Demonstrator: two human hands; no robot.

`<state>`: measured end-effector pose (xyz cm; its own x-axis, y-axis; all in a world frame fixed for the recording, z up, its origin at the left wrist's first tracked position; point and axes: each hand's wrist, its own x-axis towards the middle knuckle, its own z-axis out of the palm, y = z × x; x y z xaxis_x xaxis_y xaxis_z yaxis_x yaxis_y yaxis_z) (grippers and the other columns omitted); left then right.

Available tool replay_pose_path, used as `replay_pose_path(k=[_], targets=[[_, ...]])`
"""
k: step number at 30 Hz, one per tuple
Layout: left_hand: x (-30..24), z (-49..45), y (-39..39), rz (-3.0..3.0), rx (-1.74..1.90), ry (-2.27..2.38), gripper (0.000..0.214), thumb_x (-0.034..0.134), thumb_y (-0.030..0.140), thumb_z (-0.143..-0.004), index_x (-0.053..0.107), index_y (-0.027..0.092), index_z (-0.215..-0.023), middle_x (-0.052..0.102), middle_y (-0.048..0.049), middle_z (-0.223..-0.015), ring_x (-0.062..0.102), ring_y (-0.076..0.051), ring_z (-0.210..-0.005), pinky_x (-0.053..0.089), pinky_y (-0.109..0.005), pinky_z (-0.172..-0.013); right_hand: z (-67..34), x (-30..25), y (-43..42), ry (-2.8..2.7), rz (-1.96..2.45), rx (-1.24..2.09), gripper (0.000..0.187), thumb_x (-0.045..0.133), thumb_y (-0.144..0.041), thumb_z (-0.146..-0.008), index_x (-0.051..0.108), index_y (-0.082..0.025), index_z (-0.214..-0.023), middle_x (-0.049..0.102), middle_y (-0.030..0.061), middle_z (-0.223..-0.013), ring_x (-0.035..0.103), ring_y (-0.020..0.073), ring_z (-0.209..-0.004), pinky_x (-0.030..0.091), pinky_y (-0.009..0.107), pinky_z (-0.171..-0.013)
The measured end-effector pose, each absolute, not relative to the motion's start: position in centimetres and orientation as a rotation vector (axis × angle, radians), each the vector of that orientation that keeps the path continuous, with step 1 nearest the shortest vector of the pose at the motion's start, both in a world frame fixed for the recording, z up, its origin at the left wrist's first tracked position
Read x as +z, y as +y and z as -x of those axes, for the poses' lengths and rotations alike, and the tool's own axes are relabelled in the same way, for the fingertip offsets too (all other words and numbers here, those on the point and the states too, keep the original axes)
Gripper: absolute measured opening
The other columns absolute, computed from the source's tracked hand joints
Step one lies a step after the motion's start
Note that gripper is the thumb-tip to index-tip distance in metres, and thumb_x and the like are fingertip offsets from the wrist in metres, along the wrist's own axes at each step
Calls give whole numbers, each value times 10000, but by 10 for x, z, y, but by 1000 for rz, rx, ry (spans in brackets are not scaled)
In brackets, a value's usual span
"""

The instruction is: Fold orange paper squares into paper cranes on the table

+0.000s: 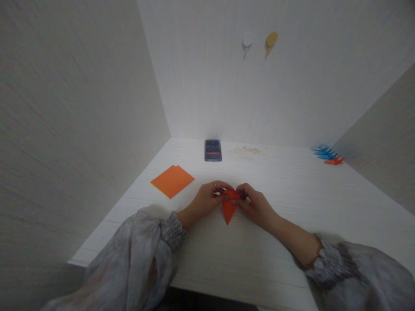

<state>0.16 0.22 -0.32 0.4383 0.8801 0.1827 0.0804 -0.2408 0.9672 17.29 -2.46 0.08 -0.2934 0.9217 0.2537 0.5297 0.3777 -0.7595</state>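
- Two hands are meeting near the middle of the white table [292, 224], closer to its front edge, and both are pinching the same folded red-orange paper [228, 208].
- The left hand [207, 199] is closing its fingertips on the paper's upper left part; a ring is showing on one finger.
- The right hand [254, 204] is gripping the upper right part — its fingertips are hiding the top of the fold, so the shape up there is hard to make out.
- The visible lower part of the paper is tapering to a sharp point that is aiming toward the front edge, lying flat on the tabletop.
- Both forearms are wearing loose grey sleeves with gathered cuffs, cut off at the bottom of the view.
- A flat stack of orange square sheets [173, 180] is lying near the left edge, well apart from the hands.
- A small dark box-like object [213, 150] is standing at the back edge; it is blurred, and what it is cannot be told.
- Several folded paper pieces [327, 154] — blue ones and a red-orange one — are sitting at the back right corner, too small to read in detail.
- Two small round hooks [259, 43], one white and one yellow, are hanging on the back wall.
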Motion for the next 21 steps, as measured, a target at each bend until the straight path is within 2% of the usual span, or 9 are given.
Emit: replay_pose_path(k=[8, 13, 18, 21], targets=[[-2, -2, 3, -1608, 948, 889, 236, 607, 150, -654, 581, 138, -888, 625, -52, -850, 573, -137, -766, 469, -267, -688, -174, 0, -24, -1895, 1217, 748, 172, 563, -230, -732, 447, -204, -856, 550, -17, -704, 504, 121, -654, 403, 247, -615], [0, -3, 3, -1614, 955, 900, 222, 616, 148, -640, 576, 137, -858, 622, -47, -836, 575, -141, -768, 468, -270, -687, -174, -2, -24, -1898, 1196, 739, 230, 565, -231, -735, 443, -212, -930, 552, -18, -702, 506, 126, -654, 408, 260, -628], [-4, -3, 4, -1645, 951, 889, 220, 607, 140, -646, 562, 142, -862, 612, -42, -834, 571, -139, -767, 464, -268, -678, -174, -1, -23, -1920, 1171, 764, 200, 566, -231, -730, 481, -206, -908, 574, -1, -759, 527, 132, -696, 416, 267, -652], [-6, -3, 5, -1647, 948, 862, 226, 604, 149, -656, 552, 145, -875, 606, -44, -847, 569, -144, -784, 464, -272, -684, -174, -1, -23, -1908, 1189, 821, 255, 601, -253, -698, 482, -201, -917, 582, 5, -789, 536, 138, -715, 420, 267, -653]])
